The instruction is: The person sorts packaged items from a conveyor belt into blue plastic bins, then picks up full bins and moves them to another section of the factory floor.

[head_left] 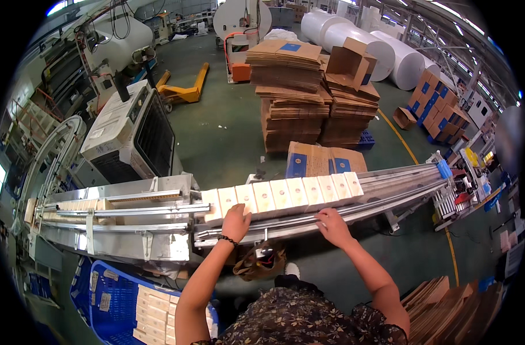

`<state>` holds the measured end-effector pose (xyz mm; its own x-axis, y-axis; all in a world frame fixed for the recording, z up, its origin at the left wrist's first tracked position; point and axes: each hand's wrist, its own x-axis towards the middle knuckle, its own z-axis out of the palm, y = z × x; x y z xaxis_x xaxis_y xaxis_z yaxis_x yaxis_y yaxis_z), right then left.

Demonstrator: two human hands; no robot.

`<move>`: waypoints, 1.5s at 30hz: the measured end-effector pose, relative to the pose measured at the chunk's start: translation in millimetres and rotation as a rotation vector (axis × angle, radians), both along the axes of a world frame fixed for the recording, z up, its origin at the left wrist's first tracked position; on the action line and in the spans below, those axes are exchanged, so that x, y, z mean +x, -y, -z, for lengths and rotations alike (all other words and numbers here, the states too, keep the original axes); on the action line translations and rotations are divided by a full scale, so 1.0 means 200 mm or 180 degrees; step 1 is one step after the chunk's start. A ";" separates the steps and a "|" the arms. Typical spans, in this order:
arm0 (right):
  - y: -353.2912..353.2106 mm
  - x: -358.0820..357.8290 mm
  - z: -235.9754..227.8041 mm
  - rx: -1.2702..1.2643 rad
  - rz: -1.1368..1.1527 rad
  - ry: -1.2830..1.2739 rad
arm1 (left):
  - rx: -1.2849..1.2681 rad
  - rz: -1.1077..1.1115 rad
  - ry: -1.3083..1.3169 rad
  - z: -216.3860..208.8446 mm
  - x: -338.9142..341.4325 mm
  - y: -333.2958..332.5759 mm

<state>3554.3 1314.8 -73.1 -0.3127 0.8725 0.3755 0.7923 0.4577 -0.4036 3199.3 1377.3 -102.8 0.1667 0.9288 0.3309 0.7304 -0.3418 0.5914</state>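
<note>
A row of several cream-white packs (280, 195), each with a small round mark on its top, stands side by side on the conveyor (395, 185). My left hand (236, 223), with a dark bead bracelet at the wrist, rests its stretched fingers against the near side of the row, toward its left end. To the right, my right hand (333, 226) hovers at the near guide rail (366, 210), just short of the packs. Its fingers are loosely bent and apart, and I see nothing in them.
A blue crate (110, 287) of similar packs stands at lower left. Beyond the conveyor are an open carton (317, 160) and stacked flat cardboard (294, 123). More flat cardboard (452, 307) leans at lower right. A yellow pallet truck (185, 92) is farther back.
</note>
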 end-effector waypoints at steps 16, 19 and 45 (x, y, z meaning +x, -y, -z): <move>-0.61 1.17 0.41 -0.1459 0.1235 -0.0779 | -0.1314 -0.1365 -0.1422 -0.05 0.79 -0.29; -0.69 1.18 0.35 -0.1710 0.1356 -0.0440 | -0.2073 -0.1255 -0.1521 -0.07 0.77 -0.40; -0.21 -0.29 -0.56 0.0731 0.0245 -0.1188 | 0.0682 -0.2409 0.1291 -0.67 -0.52 0.93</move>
<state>3496.4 1356.7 38.6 -0.0564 0.7687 0.6371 0.6469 0.5142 -0.5632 3095.0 1191.8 30.7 -0.6356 0.6538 0.4107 0.5535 0.0150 0.8327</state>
